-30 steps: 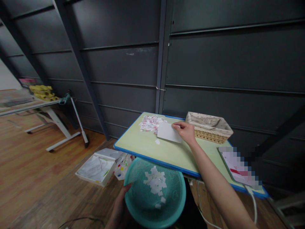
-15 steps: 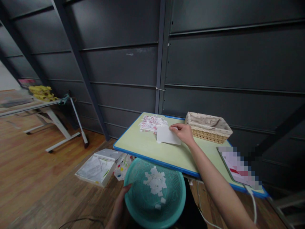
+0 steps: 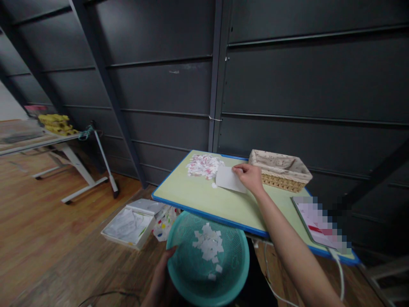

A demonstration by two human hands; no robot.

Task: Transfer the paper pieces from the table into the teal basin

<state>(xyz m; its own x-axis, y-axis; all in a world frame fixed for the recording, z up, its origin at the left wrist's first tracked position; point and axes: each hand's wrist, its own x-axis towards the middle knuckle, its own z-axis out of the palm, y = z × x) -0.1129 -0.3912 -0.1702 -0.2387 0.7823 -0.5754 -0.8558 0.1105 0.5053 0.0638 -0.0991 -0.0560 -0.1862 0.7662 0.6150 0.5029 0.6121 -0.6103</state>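
Observation:
My right hand (image 3: 249, 175) pinches the top right corner of a white sheet of paper (image 3: 229, 180) over the light yellow tabletop (image 3: 204, 199) with a blue rim. Left of the sheet lies a heap of white and pinkish paper scraps (image 3: 203, 165), and one small loose scrap (image 3: 214, 185) sits by the sheet's lower left edge. My left hand (image 3: 165, 263) grips the left rim of a green plastic basket (image 3: 238, 273) below the table's front edge; its thumb shows on the rim, the other fingers are hidden. Small white paper pieces (image 3: 209, 244) lie inside that basket.
A woven basket with a cloth lining (image 3: 281, 183) stands at the table's back right. A tablet-like device (image 3: 315, 224), partly pixelated, lies at the right with a white cable (image 3: 339, 273). On the floor at left is an open white box (image 3: 128, 228). A dark panelled wall (image 3: 166, 89) rises behind.
My right hand has moved a little to the right with the white sheet, uncovering more of the scrap heap and the small loose scrap. My left hand and the green basket stay in place.

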